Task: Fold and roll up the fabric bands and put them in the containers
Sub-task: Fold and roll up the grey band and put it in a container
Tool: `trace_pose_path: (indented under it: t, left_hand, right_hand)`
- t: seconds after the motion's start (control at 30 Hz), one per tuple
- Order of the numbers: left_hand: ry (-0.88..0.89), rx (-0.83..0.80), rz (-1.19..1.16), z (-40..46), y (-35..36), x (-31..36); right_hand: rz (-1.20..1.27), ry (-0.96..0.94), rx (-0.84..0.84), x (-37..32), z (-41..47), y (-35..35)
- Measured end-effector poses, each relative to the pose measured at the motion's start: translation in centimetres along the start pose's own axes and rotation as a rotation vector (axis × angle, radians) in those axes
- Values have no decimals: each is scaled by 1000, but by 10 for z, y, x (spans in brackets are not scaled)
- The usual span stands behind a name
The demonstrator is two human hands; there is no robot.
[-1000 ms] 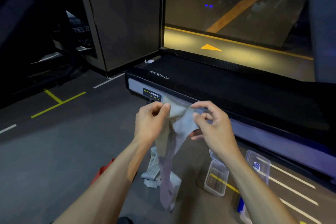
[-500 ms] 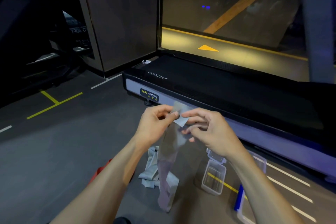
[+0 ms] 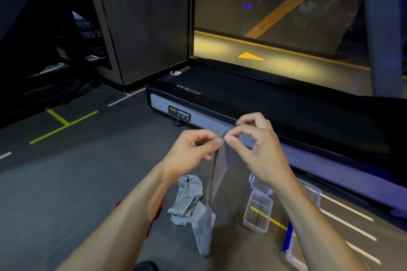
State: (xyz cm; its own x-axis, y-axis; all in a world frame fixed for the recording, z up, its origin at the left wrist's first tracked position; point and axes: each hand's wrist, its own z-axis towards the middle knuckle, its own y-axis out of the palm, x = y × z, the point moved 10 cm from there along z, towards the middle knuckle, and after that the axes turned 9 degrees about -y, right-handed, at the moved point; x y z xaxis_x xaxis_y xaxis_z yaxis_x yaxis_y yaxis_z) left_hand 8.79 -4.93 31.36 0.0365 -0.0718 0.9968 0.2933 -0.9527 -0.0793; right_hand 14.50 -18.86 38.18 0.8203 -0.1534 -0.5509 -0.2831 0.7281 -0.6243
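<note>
1. Head view: dark grey gym floor (image 3: 66, 182) with yellow and white lines runs up to a black treadmill (image 3: 275, 103) labelled "BODY STRONG".
2. Both hands meet in front of the treadmill's edge: the left hand (image 3: 189, 152) and the right hand (image 3: 257, 147) each pinch the top end of a grey fabric band (image 3: 220, 174), which hangs down between the forearms towards the floor.
3. More grey bands (image 3: 187, 200) lie crumpled on the floor below the left wrist.
4. One clear container (image 3: 257, 215) stands open on the floor just right of the hanging band, lid (image 3: 259, 185) tipped back; another clear container (image 3: 312, 193) sits beyond the right forearm.
</note>
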Motion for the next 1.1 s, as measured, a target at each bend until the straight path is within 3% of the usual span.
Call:
trace_pose_path:
  t: [0.13, 0.47, 1.1]
  left_hand:
    - [-12, -49, -54, -4, 7, 5]
    - [12, -18, -101, -8, 11, 12]
    - [61, -36, -130, -15, 12, 23]
  right_hand:
    - [89, -16, -62, -3, 1, 4]
    - [134, -53, 18, -5, 1, -3]
    - [257, 64, 125, 5, -2, -12]
